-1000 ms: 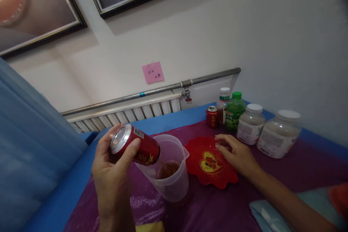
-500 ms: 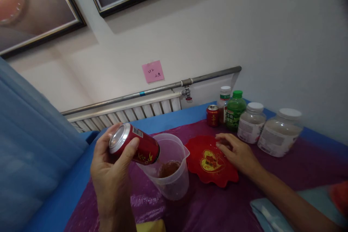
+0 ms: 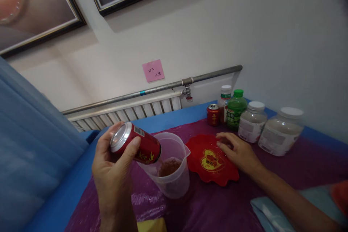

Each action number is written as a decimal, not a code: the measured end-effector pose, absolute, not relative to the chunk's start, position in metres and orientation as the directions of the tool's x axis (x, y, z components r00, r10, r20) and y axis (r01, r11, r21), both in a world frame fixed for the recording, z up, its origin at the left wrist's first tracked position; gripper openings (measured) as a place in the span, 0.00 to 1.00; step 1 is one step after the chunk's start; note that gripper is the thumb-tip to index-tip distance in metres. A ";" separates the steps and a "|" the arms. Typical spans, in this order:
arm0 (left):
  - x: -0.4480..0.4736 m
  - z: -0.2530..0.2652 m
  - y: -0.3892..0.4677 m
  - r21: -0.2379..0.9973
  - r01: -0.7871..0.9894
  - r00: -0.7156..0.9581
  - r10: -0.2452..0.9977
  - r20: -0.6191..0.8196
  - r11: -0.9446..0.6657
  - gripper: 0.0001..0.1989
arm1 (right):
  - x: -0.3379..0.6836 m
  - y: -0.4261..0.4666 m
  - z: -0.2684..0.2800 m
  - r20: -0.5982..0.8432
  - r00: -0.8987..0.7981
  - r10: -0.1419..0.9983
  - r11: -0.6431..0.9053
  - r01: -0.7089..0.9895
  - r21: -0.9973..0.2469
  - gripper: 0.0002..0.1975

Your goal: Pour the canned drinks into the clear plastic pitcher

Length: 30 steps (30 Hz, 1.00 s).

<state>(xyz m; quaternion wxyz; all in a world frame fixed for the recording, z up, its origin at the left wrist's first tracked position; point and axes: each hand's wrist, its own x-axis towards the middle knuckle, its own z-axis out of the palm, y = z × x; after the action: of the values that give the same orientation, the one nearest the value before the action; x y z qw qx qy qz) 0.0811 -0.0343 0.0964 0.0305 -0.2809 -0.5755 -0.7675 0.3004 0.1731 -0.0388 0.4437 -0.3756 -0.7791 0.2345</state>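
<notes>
My left hand is wrapped round a red drink can, tipped with its silver base up and its lower end over a clear plastic measuring jug. A thin stream runs from the can into brown, foamy liquid inside the jug. The can's mouth is turned away from view. To the right of the jug lies a red scalloped plate with a gold heart printed in it. Over the plate's right edge is my right hand, fingers loosely bent and apart, holding nothing; whether it touches the rim I cannot tell.
Behind the plate stand another red can, a white-capped bottle, a green bottle and two white-lidded jars. A purple sheet covers the blue table. A yellow item and a light-blue cloth lie near the front.
Liquid keeps running from the tilted can into the jug. Both hands stay nearly where they were; the view has shifted very slightly.
</notes>
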 end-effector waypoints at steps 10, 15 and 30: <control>0.081 0.097 -0.035 0.863 0.378 -0.837 0.274 0.473 -0.334 0.24 | 0.300 0.173 -0.038 0.501 -0.325 0.802 0.595 0.370 -0.713 0.10; 0.080 0.096 -0.033 0.857 0.385 -0.830 0.279 0.484 -0.342 0.25 | 0.300 0.172 -0.038 0.513 -0.319 0.797 0.604 0.383 -0.699 0.09; 0.077 0.094 -0.034 0.858 0.383 -0.798 0.344 0.494 -0.344 0.24 | 0.299 0.170 -0.034 0.492 -0.327 0.807 0.589 0.386 -0.709 0.10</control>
<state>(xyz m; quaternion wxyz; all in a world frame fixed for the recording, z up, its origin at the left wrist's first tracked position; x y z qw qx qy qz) 0.0769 -0.0337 0.0940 0.0129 -0.3172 -0.5728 -0.7557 0.2987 0.1700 -0.0344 0.4354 -0.3834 -0.7779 0.2414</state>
